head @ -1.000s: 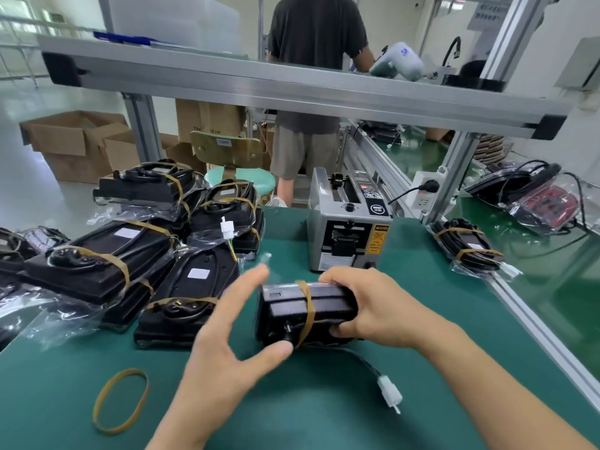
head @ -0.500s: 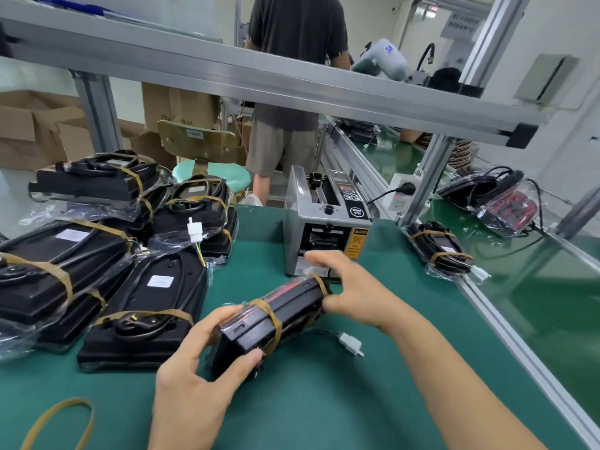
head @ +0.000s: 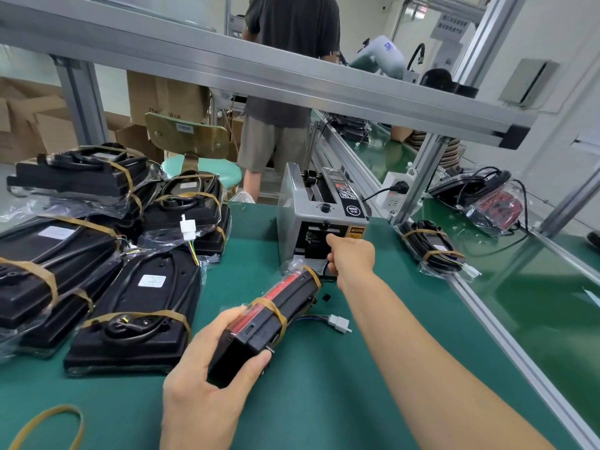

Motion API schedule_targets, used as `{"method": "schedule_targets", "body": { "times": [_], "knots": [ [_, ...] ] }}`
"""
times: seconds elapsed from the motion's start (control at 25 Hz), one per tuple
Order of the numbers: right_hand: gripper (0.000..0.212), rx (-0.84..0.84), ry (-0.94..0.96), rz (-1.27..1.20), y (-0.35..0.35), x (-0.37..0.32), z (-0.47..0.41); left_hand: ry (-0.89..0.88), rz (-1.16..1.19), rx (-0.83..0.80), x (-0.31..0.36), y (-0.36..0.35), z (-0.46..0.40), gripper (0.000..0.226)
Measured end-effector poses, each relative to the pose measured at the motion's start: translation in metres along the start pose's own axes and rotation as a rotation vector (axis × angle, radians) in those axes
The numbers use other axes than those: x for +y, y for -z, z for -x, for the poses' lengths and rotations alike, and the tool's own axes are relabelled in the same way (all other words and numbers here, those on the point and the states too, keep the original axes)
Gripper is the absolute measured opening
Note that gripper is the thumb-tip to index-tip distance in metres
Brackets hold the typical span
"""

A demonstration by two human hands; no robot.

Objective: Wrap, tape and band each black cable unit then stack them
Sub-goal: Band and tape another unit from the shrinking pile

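head view: at a green tabletop, the left hand grips the near end of a black cable unit at 6 o'clock, tilted up toward 1 o'clock, two rubber bands already around it. the right hand reaches to the mouth of the tape dispenser at 12 o'clock; whether its fingers pinch tape cannot be told. judging by the layout, this unit is banded and taping is in hand, stacking to follow. counted: at least six finished units piled from 9 to 11 o'clock, one more bundle at 2 o'clock, one wrapped red-lensed unit beyond it, one loose rubber band at 7 o'clock, one dispenser.
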State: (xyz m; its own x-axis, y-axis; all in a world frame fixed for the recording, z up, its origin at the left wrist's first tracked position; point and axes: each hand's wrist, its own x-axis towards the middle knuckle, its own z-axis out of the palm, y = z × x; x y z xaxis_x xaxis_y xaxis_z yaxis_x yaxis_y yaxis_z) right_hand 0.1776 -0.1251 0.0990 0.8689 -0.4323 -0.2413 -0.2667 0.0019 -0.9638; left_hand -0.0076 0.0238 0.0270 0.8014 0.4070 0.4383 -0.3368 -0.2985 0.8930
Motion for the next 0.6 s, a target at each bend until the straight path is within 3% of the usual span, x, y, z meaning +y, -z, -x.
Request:
{"method": "schedule_targets", "body": {
  "times": [0.2,0.36,0.44,0.52,0.6],
  "knots": [
    [0.030,0.059,-0.115,-0.098,-0.016,-0.004,-0.008,-0.006,0.005,-0.004,0.006,0.003,0.001,0.058],
    [0.026,0.050,-0.157,-0.144,-0.013,-0.011,0.010,0.008,0.042,-0.025,0.010,0.003,0.002,0.058],
    [0.015,-0.156,-0.029,-0.123,0.005,-0.013,0.041,0.031,0.067,-0.025,0.011,0.003,0.002,0.057],
    [0.010,-0.502,0.197,-0.037,0.030,-0.009,0.084,0.054,0.083,-0.011,0.011,0.002,0.002,0.056],
    [0.009,-0.799,0.303,0.040,0.048,0.001,0.125,0.064,0.075,0.003,0.011,0.000,0.003,0.058]
  ]
}}
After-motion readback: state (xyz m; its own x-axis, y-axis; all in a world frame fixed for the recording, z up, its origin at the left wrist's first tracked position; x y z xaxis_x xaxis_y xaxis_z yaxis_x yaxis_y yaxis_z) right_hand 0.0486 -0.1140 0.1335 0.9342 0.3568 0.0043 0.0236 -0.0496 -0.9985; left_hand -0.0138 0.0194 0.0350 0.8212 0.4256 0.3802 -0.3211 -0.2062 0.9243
